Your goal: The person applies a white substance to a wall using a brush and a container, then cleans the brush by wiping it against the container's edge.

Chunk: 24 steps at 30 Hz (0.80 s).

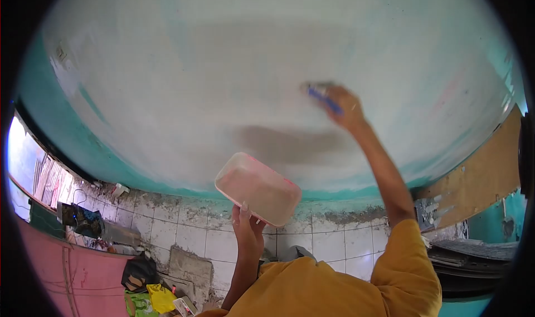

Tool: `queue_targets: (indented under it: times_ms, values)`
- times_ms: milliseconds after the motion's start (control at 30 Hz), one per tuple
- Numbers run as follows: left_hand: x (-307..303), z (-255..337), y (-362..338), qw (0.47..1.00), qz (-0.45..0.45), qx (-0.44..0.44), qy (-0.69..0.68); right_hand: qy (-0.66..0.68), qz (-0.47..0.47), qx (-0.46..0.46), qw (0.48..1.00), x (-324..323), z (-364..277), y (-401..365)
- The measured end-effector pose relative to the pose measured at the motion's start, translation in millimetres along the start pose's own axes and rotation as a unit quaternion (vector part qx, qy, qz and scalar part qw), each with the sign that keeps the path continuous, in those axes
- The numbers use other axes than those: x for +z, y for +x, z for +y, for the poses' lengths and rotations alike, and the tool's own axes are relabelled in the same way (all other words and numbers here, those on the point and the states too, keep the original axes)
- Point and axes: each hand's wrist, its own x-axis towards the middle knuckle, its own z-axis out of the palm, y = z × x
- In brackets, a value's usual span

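I have the right hand (350,109) at two o'clock from my remote seat, its fingers curled around a blue tool (324,98). Hand and tool are slightly blurred, and the tool's head points towards ten o'clock, in front of the wall (195,83). I cannot tell from here whether that head touches the surface. Between six and seven o'clock, I see the left hand (249,232) grasping the tray (267,177) by its near edge, thumb up at the rim and the other fingers partly hidden below. The tray sits just below my centre at six o'clock, its long side slanting from ten to four, its inside facing me; I cannot make out what, if anything, coats its bottom. The wall fills my upper half, pale over most of its face and teal along its lower edge, with a dark patch (290,144) just above the tray. White tiles (331,245) show at five o'clock, beside a mustard shirt (323,289). Far off at three I have a brown board (473,175), and below it, at four, stacked sheets (473,250). Around seven lie a black bag (139,272) and a yellow bag (160,299), near a pink panel (95,269)
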Motion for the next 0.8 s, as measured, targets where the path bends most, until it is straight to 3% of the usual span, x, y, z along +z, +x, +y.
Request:
queue_targets:
  times_ms: [67, 100, 233, 367, 500, 600, 633, 700, 800]
  values:
    - [-8, 0, 4, 0.999, -0.034, -0.007, -0.011, -0.047, 0.046, 0.041, 0.997, -58, -4, 58]
    - [-13, 0, 5, 0.999, -0.033, -0.008, -0.01, -0.049, 0.101, 0.016, 0.994, -82, -10, 80]
    - [-20, 7, 9, 1.0, -0.018, -0.022, -0.009, -0.062, 0.252, -0.018, 0.966, -98, -31, 103]
    - [-27, 12, 14, 0.999, -0.02, -0.016, 0.023, -0.162, 0.092, 0.025, 0.982, -10, -55, 30]
    - [-31, 15, 17, 1.0, -0.018, -0.022, -0.009, -0.044, -0.098, 0.008, 0.994, 50, -93, -44]
    - [-39, 13, 22, 0.998, -0.051, -0.042, -0.019, 0.031, -0.11, 0.009, 0.993, 38, -91, -27]
    - [-41, 12, 22, 0.997, -0.063, -0.045, -0.028, 0.046, -0.078, 0.029, 0.995, 19, -95, -4]
    - [-41, 11, 21, 0.995, -0.074, -0.049, -0.04, 0.007, 0.031, -0.034, 0.999, -1, -72, 41]
    - [-39, 11, 22, 0.995, -0.073, -0.056, -0.033, -0.057, 0.122, -0.006, 0.991, -63, -73, 110]
